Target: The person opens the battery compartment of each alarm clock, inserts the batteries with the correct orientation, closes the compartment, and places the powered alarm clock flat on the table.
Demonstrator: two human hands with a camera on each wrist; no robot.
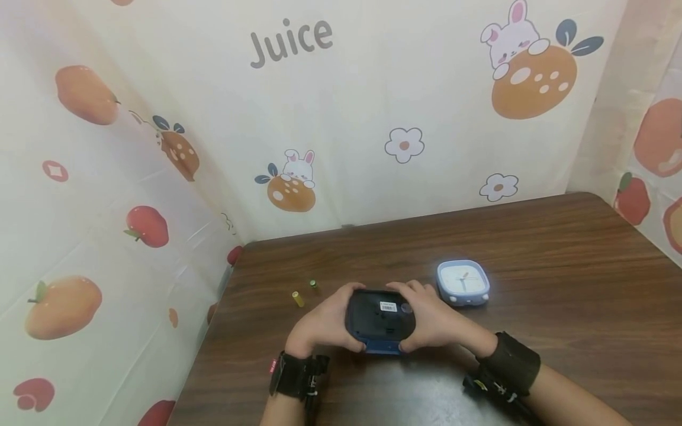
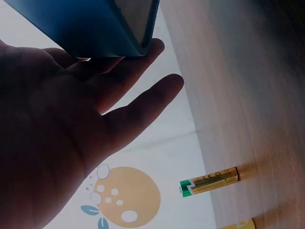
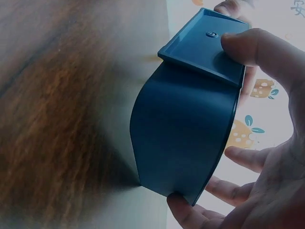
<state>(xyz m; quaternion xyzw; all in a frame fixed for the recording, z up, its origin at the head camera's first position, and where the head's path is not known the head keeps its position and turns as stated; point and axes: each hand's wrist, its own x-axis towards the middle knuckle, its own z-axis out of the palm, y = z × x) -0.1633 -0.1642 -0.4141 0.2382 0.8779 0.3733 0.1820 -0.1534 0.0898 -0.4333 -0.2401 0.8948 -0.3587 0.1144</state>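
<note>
A dark blue, rounded device [image 1: 362, 313] with a black face and a white barcode label is held between both hands just above the table. My left hand [image 1: 333, 319] grips its left side, thumb near the lower edge and fingers at the top. On the opposite side, my right hand [image 1: 431, 316] holds it the same way. The right wrist view shows the blue housing [image 3: 183, 129] with a shallow ledge [image 3: 202, 43], and the right thumb presses on that ledge. Two small batteries, one lying [image 1: 298, 299] and one seen end-on [image 1: 313, 284], are left of the hands.
A light blue alarm clock [image 1: 462, 281] with a white dial is on the wooden table [image 1: 559, 266], to the right of and behind the right hand. A printed curtain [image 1: 351, 106] hangs behind the table and along its left side.
</note>
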